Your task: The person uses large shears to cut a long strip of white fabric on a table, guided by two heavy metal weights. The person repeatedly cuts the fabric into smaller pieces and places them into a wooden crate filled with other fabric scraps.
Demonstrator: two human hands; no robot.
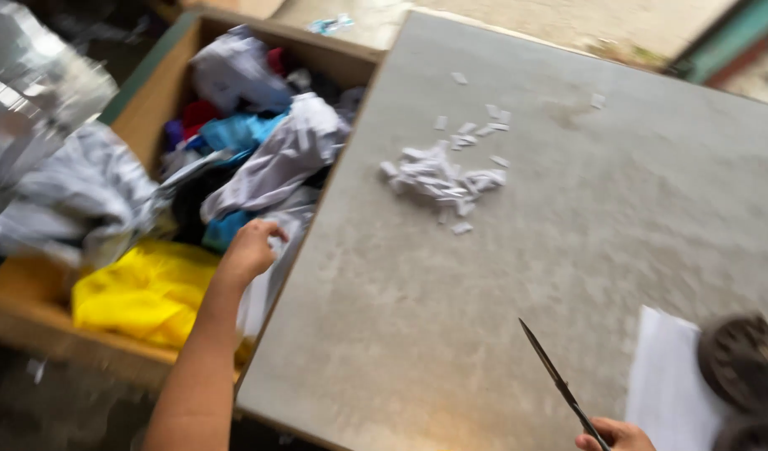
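The left hand point(252, 248) is curled closed on a grey garment point(275, 163) in the wooden box point(33, 305) beside the bench point(517, 276). The right hand point(615, 436) grips scissors point(559, 386), blades pointing toward the paper scraps point(446, 175).

My grey table point(567, 250) fills most of what I see. Beside it stands a wooden crate point(33, 309). Beyond lies pale, daylit ground point(517, 21).

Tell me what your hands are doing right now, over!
Left hand in the wooden box, fingers closed on a pale cloth. Right hand gripping scissors, blades shut, above the grey table. Paper scraps heaped ahead, untouched.
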